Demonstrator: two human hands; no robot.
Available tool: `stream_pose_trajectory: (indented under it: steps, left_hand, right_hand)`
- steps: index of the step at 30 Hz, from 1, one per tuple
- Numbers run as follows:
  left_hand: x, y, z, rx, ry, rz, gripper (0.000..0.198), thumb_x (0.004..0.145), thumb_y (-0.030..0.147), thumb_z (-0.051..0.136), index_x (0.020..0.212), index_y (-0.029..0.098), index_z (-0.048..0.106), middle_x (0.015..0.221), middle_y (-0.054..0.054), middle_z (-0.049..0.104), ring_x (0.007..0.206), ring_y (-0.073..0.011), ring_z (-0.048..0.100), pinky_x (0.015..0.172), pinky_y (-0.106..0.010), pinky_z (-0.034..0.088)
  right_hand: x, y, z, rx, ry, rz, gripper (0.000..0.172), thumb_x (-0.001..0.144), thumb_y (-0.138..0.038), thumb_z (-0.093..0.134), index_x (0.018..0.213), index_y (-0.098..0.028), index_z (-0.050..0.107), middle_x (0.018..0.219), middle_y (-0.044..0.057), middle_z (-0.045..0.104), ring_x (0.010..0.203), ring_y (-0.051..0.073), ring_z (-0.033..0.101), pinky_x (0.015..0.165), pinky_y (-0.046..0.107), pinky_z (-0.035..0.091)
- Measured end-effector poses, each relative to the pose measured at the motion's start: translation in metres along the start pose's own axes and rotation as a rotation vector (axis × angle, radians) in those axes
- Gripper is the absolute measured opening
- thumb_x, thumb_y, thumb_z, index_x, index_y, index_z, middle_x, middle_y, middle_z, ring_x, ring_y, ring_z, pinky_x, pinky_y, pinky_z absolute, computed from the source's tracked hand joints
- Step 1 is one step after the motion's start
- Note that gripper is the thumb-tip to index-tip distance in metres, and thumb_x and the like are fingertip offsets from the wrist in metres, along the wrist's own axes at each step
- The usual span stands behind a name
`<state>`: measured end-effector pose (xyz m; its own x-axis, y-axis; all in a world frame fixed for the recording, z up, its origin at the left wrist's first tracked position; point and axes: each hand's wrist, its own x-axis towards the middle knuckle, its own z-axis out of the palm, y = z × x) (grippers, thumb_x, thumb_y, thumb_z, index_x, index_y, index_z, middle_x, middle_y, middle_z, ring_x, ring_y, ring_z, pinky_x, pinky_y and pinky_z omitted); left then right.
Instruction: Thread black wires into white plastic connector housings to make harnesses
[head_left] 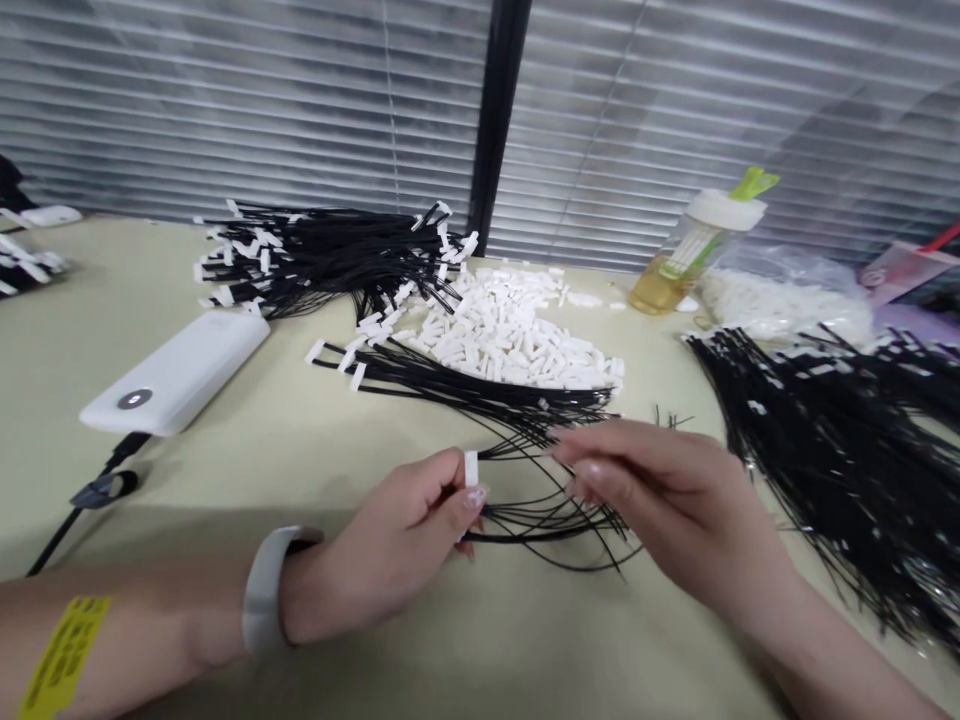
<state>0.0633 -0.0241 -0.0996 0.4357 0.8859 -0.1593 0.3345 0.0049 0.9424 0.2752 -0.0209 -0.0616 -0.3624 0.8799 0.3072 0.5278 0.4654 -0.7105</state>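
Note:
My left hand (409,525) is closed around a small white connector (471,468), which stands up between thumb and forefinger. Thin black wires (517,520) come out from that hand and curve to the right. My right hand (660,500) is a little to the right with its fingertips pinched together above the wires; what lies between them is too small to make out. Just beyond both hands lies a loose bundle of black wires (442,380), some with white connectors on their left ends. Behind it is a pile of loose white connectors (517,330).
A stack of black wires with white ends (322,250) lies at the back. To the left are a white power bank (180,372) and its black cable (56,545). At the right are a large wire bundle (832,450), a bottle of yellowish liquid (660,285) and a clear bag (787,300).

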Motion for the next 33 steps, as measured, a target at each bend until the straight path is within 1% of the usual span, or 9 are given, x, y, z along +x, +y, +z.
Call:
stream_pose_trajectory:
  steps: [2,5,6,8,10,17,22,28,33]
  left_hand:
    - [0.000,0.000,-0.001,0.022,0.003,0.006,0.021,0.086,0.030,0.036,0.069,0.019,0.041,0.064,0.002,0.051,0.060,-0.0111,0.052,0.056,-0.023,0.042]
    - [0.000,0.000,-0.001,0.024,0.005,0.012,0.021,0.086,0.031,0.036,0.069,0.019,0.041,0.064,0.003,0.050,0.061,-0.0115,0.052,0.056,-0.024,0.042]
    - [0.000,0.000,-0.001,0.024,0.003,0.009,0.021,0.086,0.031,0.037,0.069,0.019,0.041,0.064,0.003,0.050,0.061,-0.0117,0.052,0.056,-0.024,0.042]
    - [0.000,0.000,0.000,0.026,-0.002,0.004,0.021,0.085,0.031,0.037,0.068,0.019,0.040,0.064,0.003,0.049,0.061,-0.0119,0.052,0.056,-0.024,0.042]
    - [0.000,0.000,0.000,0.026,-0.008,0.011,0.021,0.085,0.031,0.037,0.068,0.019,0.040,0.063,0.003,0.049,0.060,-0.0119,0.052,0.056,-0.024,0.042]
    - [0.000,-0.003,0.001,0.074,-0.021,0.064,0.023,0.087,0.032,0.035,0.069,0.019,0.042,0.065,0.003,0.050,0.060,-0.0110,0.049,0.056,-0.024,0.041]
    - [-0.001,-0.001,0.000,0.094,-0.030,0.067,0.022,0.087,0.030,0.035,0.069,0.019,0.041,0.064,0.003,0.050,0.059,-0.0104,0.047,0.056,-0.024,0.040]
    - [-0.002,-0.001,0.000,0.099,-0.038,0.066,0.022,0.087,0.029,0.035,0.067,0.019,0.039,0.062,0.004,0.049,0.057,-0.0100,0.046,0.055,-0.023,0.038]
    - [-0.002,0.000,0.000,0.135,-0.035,0.072,0.023,0.087,0.029,0.035,0.067,0.019,0.040,0.062,0.004,0.049,0.057,-0.0100,0.046,0.054,-0.023,0.036]
  right_hand:
    - [-0.002,-0.001,0.004,0.050,-0.101,-0.020,0.025,0.083,-0.014,0.048,0.103,-0.028,0.056,0.070,-0.006,0.064,0.055,0.004,0.057,0.052,0.014,0.048]
    - [-0.002,-0.003,0.009,0.006,-0.137,-0.011,0.033,0.084,-0.012,0.045,0.112,-0.028,0.049,0.070,-0.006,0.062,0.055,0.005,0.055,0.054,0.015,0.046]
    - [-0.001,-0.004,0.011,-0.045,-0.128,-0.011,0.029,0.083,-0.013,0.046,0.108,-0.027,0.051,0.072,-0.005,0.062,0.058,0.005,0.055,0.055,0.016,0.045]
    - [0.003,-0.005,0.015,-0.136,-0.103,-0.032,0.017,0.082,-0.014,0.049,0.091,-0.024,0.058,0.072,-0.003,0.060,0.063,0.006,0.053,0.057,0.018,0.042]
    - [0.005,-0.005,0.019,-0.178,-0.085,-0.057,0.011,0.080,-0.014,0.051,0.080,-0.022,0.059,0.072,-0.002,0.058,0.066,0.007,0.052,0.059,0.019,0.040]
    - [0.006,-0.007,0.029,-0.201,-0.029,-0.055,0.013,0.083,-0.015,0.047,0.074,-0.018,0.057,0.068,-0.001,0.053,0.064,0.007,0.048,0.059,0.020,0.036]
    - [0.006,-0.008,0.029,-0.224,-0.080,-0.023,0.016,0.083,-0.015,0.043,0.072,-0.017,0.055,0.067,0.000,0.051,0.064,0.009,0.046,0.058,0.021,0.035]
    - [0.006,-0.007,0.028,-0.243,-0.093,-0.014,0.017,0.084,-0.015,0.042,0.072,-0.016,0.054,0.065,0.000,0.050,0.063,0.009,0.044,0.057,0.023,0.034]
    - [0.007,-0.009,0.027,-0.232,-0.162,0.017,0.018,0.084,-0.016,0.042,0.068,-0.017,0.050,0.064,-0.002,0.049,0.061,0.008,0.044,0.056,0.021,0.032]
